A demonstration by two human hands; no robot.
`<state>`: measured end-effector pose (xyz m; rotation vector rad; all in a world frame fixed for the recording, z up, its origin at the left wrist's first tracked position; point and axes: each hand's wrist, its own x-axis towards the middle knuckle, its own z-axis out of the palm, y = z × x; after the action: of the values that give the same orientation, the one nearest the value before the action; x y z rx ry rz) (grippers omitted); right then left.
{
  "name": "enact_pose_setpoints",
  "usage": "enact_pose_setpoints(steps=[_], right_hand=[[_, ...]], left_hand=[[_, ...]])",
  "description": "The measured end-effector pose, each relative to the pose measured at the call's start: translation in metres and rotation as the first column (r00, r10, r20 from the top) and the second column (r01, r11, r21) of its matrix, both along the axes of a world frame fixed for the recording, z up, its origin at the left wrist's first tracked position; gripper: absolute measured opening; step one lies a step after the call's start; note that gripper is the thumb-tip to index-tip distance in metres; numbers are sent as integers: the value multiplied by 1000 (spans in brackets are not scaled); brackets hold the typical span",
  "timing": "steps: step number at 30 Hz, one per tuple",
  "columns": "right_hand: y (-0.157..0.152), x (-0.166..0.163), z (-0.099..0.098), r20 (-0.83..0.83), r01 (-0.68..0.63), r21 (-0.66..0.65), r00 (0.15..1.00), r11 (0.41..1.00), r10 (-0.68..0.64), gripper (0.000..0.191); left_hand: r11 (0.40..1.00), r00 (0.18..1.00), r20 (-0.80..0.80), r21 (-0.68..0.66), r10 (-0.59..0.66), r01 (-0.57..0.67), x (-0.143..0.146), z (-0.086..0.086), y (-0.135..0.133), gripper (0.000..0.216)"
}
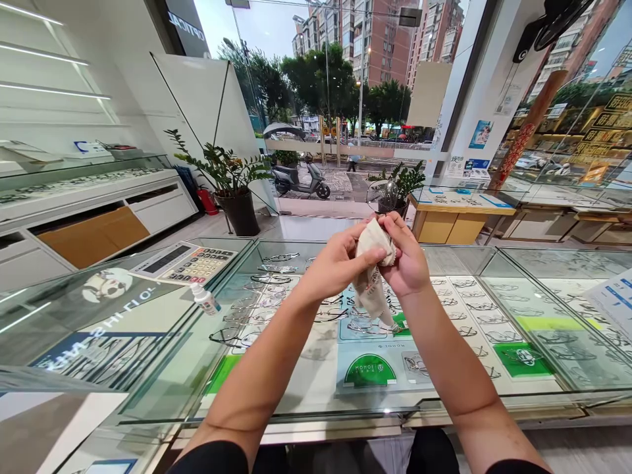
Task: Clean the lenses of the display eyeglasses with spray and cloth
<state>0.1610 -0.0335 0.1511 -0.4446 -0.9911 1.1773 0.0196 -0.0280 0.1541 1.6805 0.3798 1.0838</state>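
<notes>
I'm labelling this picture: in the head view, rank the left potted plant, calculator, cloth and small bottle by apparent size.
1. Left potted plant
2. Calculator and cloth: too alike to rank; left hand partly covers cloth
3. Small bottle

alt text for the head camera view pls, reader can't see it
A person's left hand and right hand hold a pale cloth above a glass display case of eyeglasses, with what looks like a lens just beyond the hands. A small bottle and calculator sit to the left; a scooter stands outside.
</notes>
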Motion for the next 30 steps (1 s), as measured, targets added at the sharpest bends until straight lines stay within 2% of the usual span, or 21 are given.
enact_pose_setpoints(steps=[6,10,12,18,21,30], right_hand=[[-7,-10,1,-75,-52,-39,996,998,49,41],[-9,-10,1,-61,-93,-46,994,995,90,40],[-9,-7,1,-45,-87,-39,995,995,86,38],[-7,-1,1,-20,-3,15,1000,1000,4,33],[-8,0,1,-42,6,6,999,1000,-6,32],[-5,0,-2,-53,-10,-37,999,999,8,30]], left_hand=[[977,973,105,34,207,-211,14,-8,-6,45],[961,956,113,27,272,-277,18,-10,-8,52],[967,963,95,14,253,-256,16,-8,-9,55],[997,998,-4,46,66,-66,1,0,-10,50],[1000,999,-45,16,-9,10,-4,2,-11,47],[1000,1000,-7,4,5,-5,2,2,-11,58]])
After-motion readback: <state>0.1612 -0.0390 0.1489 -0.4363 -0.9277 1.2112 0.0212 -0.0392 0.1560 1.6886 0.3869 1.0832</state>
